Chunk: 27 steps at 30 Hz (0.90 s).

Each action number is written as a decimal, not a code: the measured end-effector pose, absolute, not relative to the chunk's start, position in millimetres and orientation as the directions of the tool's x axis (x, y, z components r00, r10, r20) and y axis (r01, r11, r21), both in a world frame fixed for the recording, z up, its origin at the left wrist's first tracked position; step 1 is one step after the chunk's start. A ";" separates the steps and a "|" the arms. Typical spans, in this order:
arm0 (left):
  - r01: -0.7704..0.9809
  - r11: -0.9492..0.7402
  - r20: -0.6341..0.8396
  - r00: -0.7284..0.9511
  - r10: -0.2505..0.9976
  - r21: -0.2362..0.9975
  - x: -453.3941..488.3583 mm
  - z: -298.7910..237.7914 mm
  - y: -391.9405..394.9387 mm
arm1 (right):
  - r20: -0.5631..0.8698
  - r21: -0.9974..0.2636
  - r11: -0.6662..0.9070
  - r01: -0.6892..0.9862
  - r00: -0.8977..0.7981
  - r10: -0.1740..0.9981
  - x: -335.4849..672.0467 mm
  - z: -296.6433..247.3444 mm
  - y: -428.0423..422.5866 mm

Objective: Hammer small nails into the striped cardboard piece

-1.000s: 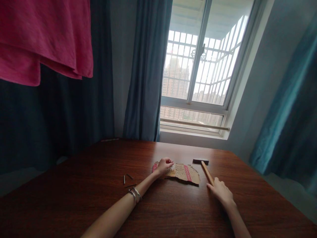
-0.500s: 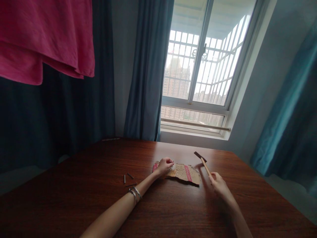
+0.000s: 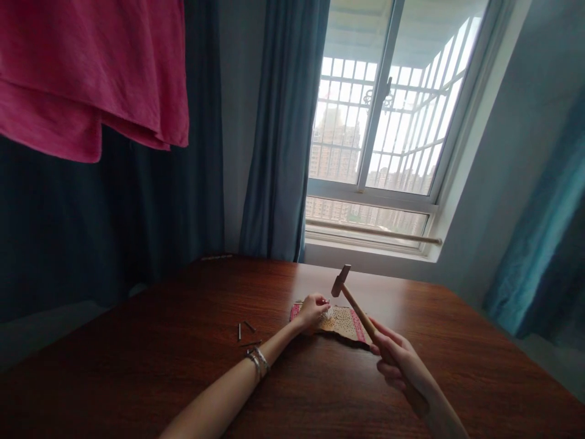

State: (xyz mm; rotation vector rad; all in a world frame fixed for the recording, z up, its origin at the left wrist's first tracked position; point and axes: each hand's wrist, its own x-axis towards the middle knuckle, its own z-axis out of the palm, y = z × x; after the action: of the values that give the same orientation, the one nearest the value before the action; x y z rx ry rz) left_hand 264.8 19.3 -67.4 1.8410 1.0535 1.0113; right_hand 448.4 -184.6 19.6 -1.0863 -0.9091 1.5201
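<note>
A hammer (image 3: 359, 308) with a wooden handle is gripped in my right hand (image 3: 400, 360). Its dark head is raised to the right of my left hand and over the far side of a tan, dotted piece (image 3: 343, 324). That piece has pink bands and a ragged front edge; whether it is card or leather I cannot tell. My left hand (image 3: 313, 312) rests over its left part with thumb and fingers pinched. A small shiny end pokes out of the pinch, too small to name. Whitish bits lie on the piece beside those fingers.
Several short dark metal rods (image 3: 239, 331) lie on the brown wooden table (image 3: 192, 347), left of my left forearm. A pink cloth (image 3: 132, 79) hangs at upper left. Blue curtains (image 3: 278, 140) and a barred window (image 3: 365, 152) stand behind the table.
My right hand has lifted the hammer and swung its head to the left, towards my left hand. The left hand keeps its pinch on the piece. The whole view has shifted slightly.
</note>
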 end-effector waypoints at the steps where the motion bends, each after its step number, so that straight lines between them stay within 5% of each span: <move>1: 0.296 -0.361 0.253 0.345 0.904 0.884 264.6 -66.9 19.0 | -0.181 -0.934 -0.199 -0.296 -0.085 0.980 446.1 20.2 -186.3; 27: 0.361 -0.423 0.303 0.345 0.888 0.831 264.4 -63.7 14.9 | -0.187 -0.954 -0.203 -0.220 -0.093 0.978 438.5 22.1 -191.8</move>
State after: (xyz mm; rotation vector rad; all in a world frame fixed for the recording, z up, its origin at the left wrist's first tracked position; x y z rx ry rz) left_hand 264.4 14.9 -63.7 1.9481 1.0885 1.0188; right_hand 438.5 -191.8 22.1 -1.1398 -0.9852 1.5062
